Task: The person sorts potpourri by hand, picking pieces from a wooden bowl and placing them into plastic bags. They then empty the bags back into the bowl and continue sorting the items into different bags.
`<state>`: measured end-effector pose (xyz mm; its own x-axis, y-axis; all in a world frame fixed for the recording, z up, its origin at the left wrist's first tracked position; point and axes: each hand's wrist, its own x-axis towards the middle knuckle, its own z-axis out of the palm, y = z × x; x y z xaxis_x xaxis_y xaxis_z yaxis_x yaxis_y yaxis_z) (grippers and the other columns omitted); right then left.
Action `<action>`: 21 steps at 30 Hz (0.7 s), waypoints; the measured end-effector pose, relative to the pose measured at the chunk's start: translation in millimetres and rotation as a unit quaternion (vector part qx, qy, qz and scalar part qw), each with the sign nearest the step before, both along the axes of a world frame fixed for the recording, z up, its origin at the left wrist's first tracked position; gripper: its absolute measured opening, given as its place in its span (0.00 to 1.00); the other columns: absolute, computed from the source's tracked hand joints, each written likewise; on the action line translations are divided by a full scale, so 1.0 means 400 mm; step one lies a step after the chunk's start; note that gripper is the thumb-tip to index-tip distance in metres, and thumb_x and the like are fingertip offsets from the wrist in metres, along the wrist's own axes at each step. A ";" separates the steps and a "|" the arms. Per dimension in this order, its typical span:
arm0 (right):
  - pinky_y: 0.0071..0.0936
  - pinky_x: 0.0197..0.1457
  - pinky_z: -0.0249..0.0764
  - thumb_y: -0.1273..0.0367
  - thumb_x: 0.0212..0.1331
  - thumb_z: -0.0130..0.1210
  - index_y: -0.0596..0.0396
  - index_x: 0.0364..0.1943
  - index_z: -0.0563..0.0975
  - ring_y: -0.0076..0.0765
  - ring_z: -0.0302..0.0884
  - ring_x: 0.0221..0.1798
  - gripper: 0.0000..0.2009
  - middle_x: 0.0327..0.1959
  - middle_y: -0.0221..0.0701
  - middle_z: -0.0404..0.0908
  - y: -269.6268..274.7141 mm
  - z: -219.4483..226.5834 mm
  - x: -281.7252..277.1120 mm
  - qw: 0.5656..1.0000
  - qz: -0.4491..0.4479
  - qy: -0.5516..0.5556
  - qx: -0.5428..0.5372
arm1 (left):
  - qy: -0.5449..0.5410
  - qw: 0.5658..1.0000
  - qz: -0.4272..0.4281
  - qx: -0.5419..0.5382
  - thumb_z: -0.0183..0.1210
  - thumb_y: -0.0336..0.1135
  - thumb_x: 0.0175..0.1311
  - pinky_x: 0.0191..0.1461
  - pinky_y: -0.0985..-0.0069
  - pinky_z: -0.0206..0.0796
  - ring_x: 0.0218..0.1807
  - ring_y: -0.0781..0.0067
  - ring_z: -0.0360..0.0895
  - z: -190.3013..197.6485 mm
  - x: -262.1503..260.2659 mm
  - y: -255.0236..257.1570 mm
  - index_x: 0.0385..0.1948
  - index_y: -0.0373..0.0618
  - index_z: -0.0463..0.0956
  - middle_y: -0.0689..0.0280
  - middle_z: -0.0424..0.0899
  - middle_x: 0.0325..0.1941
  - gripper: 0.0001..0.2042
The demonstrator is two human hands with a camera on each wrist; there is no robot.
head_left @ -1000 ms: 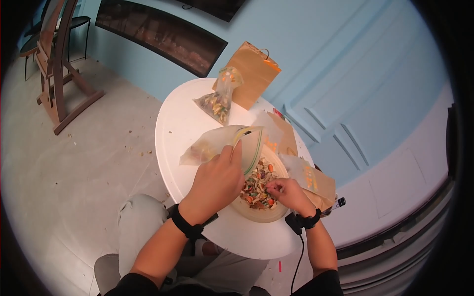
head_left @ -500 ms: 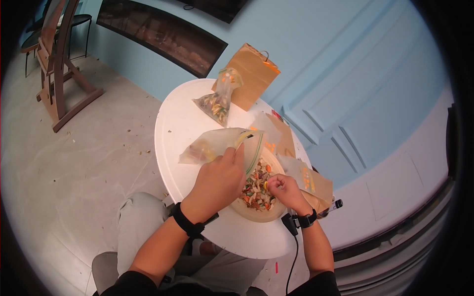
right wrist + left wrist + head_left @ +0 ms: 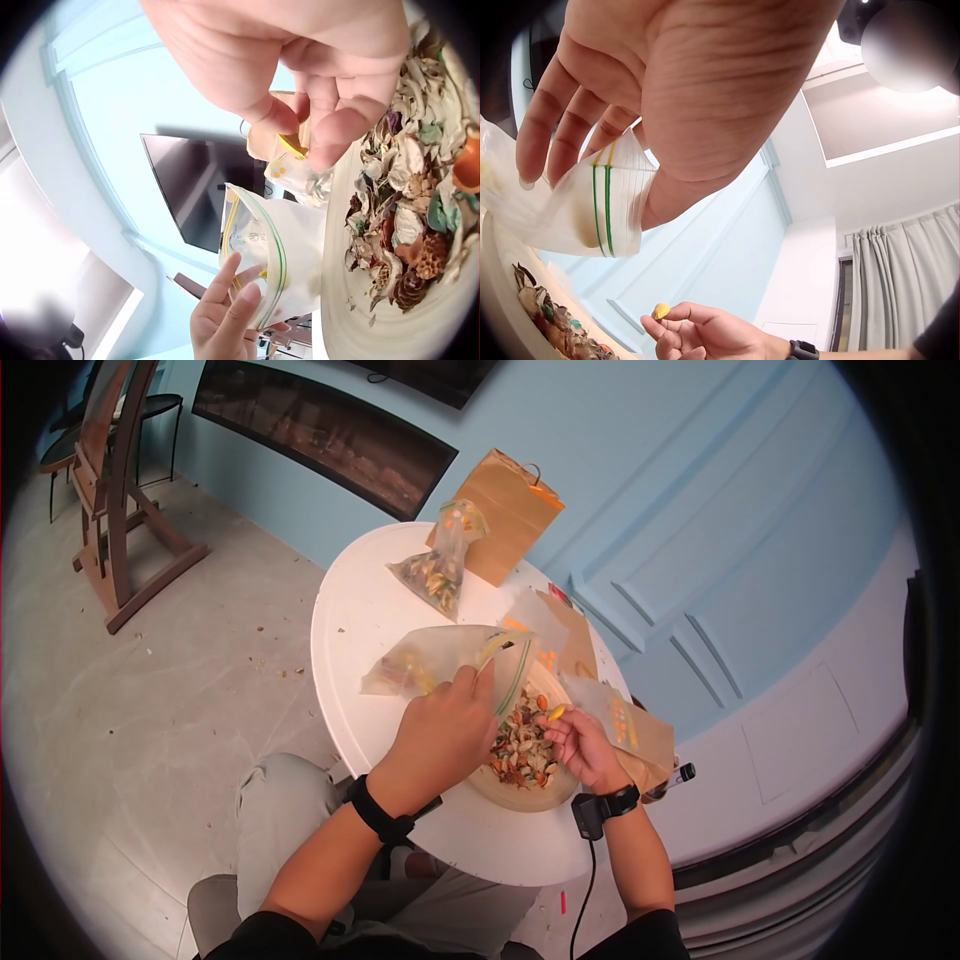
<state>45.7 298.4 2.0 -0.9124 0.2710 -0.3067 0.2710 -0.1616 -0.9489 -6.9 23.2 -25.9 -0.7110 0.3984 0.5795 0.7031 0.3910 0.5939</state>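
My left hand [image 3: 438, 728] grips a clear zip bag [image 3: 425, 657] near its mouth, which gapes toward the bowl. Several yellow pieces show blurrily through the plastic. Between thumb and fingertips, my right hand [image 3: 583, 752] pinches a small yellow dried piece [image 3: 292, 146]. It is raised over the right side of a pale round bowl [image 3: 510, 797]. The bowl holds potpourri [image 3: 409, 217]: curled pale petals, small cones, and orange, green and brown bits. In the right wrist view, the bag's open mouth lies beyond the pinched piece.
A filled zip bag [image 3: 435, 582] stands in front of a brown paper bag [image 3: 510, 520] at the far side of the white table [image 3: 345, 620]. More bags [image 3: 645, 740] lie to the right of the bowl. A wooden easel [image 3: 125, 550] stands on the floor at left.
My right hand has come up out of the potpourri with the yellow piece, turning so its fingers show. The left hand keeps its hold on the zip bag.
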 end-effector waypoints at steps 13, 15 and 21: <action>0.13 0.30 0.71 0.67 0.69 0.61 0.59 0.58 0.78 0.15 0.79 0.33 0.17 0.39 0.31 0.88 -0.151 0.074 -0.044 0.959 0.054 0.089 0.265 | 0.015 1.000 0.003 0.023 0.65 0.35 0.59 0.37 0.62 0.78 0.40 0.52 0.83 -0.005 0.002 0.007 0.64 0.30 0.66 0.53 0.75 0.44 0.31; 0.20 0.38 0.75 0.65 0.68 0.63 0.61 0.56 0.78 0.22 0.81 0.37 0.18 0.41 0.34 0.87 -0.086 0.038 -0.063 0.923 0.095 0.073 0.366 | 0.005 1.000 0.014 0.018 0.65 0.34 0.59 0.37 0.62 0.78 0.40 0.52 0.83 0.005 -0.003 -0.011 0.65 0.29 0.65 0.53 0.75 0.45 0.32; 0.37 0.58 0.74 0.61 0.62 0.68 0.62 0.55 0.79 0.46 0.80 0.52 0.22 0.45 0.42 0.84 -0.055 -0.019 -0.024 0.738 0.277 0.066 0.612 | 0.013 0.999 0.032 0.032 0.65 0.34 0.59 0.40 0.61 0.77 0.42 0.50 0.82 0.004 -0.016 -0.026 0.67 0.30 0.63 0.51 0.76 0.49 0.34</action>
<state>36.0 276.4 -5.7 -0.9871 -0.1551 -0.0399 -0.1347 0.9388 -0.3169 -13.4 12.6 -24.2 -0.7185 0.3144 0.6204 0.6932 0.3971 0.6015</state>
